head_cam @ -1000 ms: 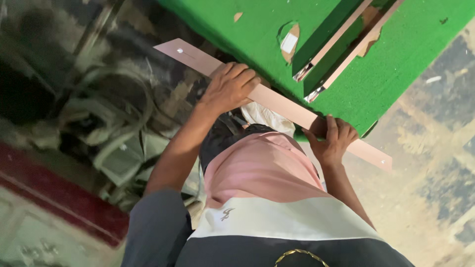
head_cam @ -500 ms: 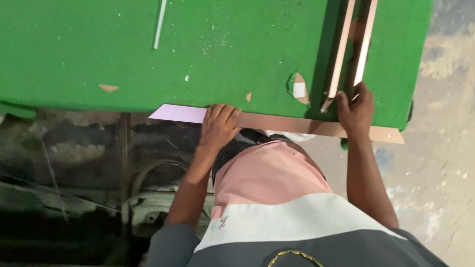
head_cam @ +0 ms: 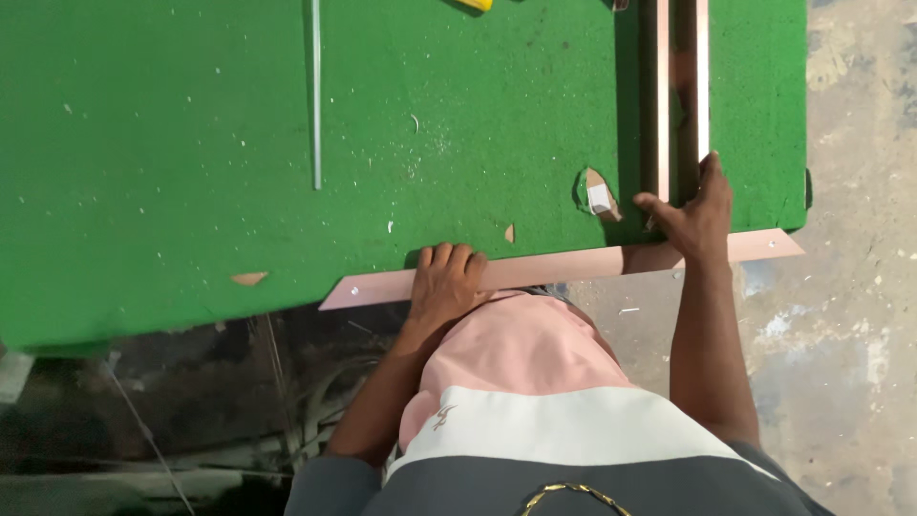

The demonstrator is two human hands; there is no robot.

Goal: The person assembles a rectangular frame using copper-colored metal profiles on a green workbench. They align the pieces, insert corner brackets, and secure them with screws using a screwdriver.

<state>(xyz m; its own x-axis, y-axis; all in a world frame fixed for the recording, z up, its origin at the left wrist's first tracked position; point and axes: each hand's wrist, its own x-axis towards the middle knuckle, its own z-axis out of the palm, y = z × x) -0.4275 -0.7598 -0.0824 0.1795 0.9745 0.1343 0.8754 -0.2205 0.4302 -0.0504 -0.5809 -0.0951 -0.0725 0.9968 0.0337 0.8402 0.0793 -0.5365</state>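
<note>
Lying along the near edge of the green bench [head_cam: 191, 143], one long pink strip [head_cam: 564, 266] has two hands on it: left hand [head_cam: 447, 284] pressed flat, fingers open, on its left part. Right hand [head_cam: 693, 212] rests open near its right end, fingertips touching two upright pink strips [head_cam: 661, 96]. One thin grey rod [head_cam: 315, 96] lies well apart.

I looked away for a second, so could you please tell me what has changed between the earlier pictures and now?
The long copper-coloured metal strip now lies along the near edge of the green felt table. The right hand shifted up from the strip to the ends of the two upright copper-coloured bars. The left hand remains pressed on the strip.
</note>
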